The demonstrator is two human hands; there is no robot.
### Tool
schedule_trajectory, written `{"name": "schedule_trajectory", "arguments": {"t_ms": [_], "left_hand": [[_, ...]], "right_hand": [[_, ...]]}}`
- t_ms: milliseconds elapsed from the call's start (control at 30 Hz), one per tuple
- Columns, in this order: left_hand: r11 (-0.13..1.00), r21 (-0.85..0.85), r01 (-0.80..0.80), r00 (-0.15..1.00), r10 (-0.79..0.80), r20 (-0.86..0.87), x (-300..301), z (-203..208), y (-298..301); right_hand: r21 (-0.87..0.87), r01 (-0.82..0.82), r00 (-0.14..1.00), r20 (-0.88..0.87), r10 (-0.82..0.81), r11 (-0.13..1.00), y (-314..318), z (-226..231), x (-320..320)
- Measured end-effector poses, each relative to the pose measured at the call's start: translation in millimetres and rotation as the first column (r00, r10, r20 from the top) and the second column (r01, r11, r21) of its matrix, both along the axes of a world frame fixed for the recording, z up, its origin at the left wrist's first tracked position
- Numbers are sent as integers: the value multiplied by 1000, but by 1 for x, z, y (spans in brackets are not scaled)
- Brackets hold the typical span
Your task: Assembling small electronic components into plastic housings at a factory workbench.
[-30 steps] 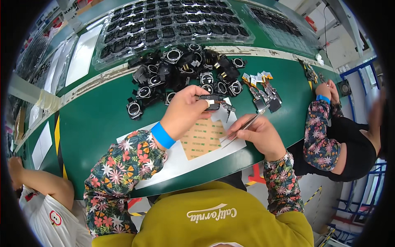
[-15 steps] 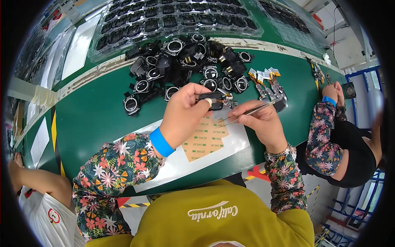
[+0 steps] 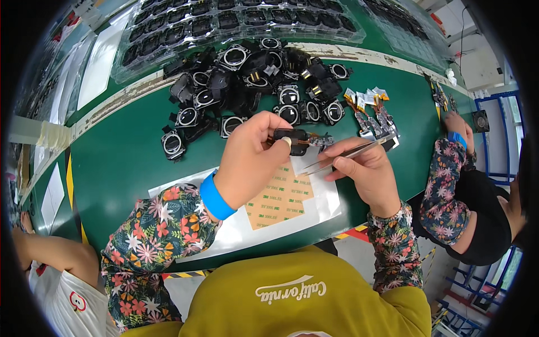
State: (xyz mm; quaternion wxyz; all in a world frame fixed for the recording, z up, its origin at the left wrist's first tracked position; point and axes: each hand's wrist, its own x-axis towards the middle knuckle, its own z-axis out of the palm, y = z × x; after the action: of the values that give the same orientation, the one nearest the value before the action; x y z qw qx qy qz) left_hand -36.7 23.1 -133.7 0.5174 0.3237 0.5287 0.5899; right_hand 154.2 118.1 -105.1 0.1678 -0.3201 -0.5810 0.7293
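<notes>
Between the thumb and fingers of my left hand [image 3: 252, 160] is a small black plastic housing [image 3: 297, 139]. A flex circuit [image 3: 321, 140] with silvery parts sticks out of its right side. My right hand [image 3: 368, 177] is closed on metal tweezers [image 3: 345, 156], whose tips point left, apart from the housing and over the sheet below. Under both hands lies a tan adhesive sheet [image 3: 275, 205] with green print, on a white backing sheet [image 3: 323, 208]. My left fingers cover part of the housing.
Black housings with round silver rings [image 3: 236, 56] are heaped beyond my hands. Several flex circuits [image 3: 370, 115] lie to their right. Clear trays of black parts [image 3: 227, 21] stand behind a worn ledge [image 3: 365, 53]. Co-workers sit at right [image 3: 449, 196] and left [image 3: 62, 269].
The housing in my left hand has turned, so more of its face and its flex circuit show. My right hand with the tweezers has shifted slightly right and down. The view has shifted a little.
</notes>
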Motion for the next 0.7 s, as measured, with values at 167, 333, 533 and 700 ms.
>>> {"name": "schedule_trajectory", "arguments": {"t_ms": [167, 333, 533, 700], "left_hand": [[998, -32, 57, 998, -56, 28, -4, 2, 4], [992, -55, 115, 993, -113, 39, -7, -1, 2], [992, -43, 117, 993, -116, 25, -7, -2, 0], [998, -23, 64, 998, -63, 21, -2, 2, 3]], "right_hand": [[33, -4, 999, 51, 3, 999, 5, -1, -2], [71, -8, 997, 82, 3, 997, 3, -1, -7], [93, -60, 988, 147, 45, 994, 2, 5, -14], [43, -93, 984, 157, 85, 995, 10, 3, -14]]}}
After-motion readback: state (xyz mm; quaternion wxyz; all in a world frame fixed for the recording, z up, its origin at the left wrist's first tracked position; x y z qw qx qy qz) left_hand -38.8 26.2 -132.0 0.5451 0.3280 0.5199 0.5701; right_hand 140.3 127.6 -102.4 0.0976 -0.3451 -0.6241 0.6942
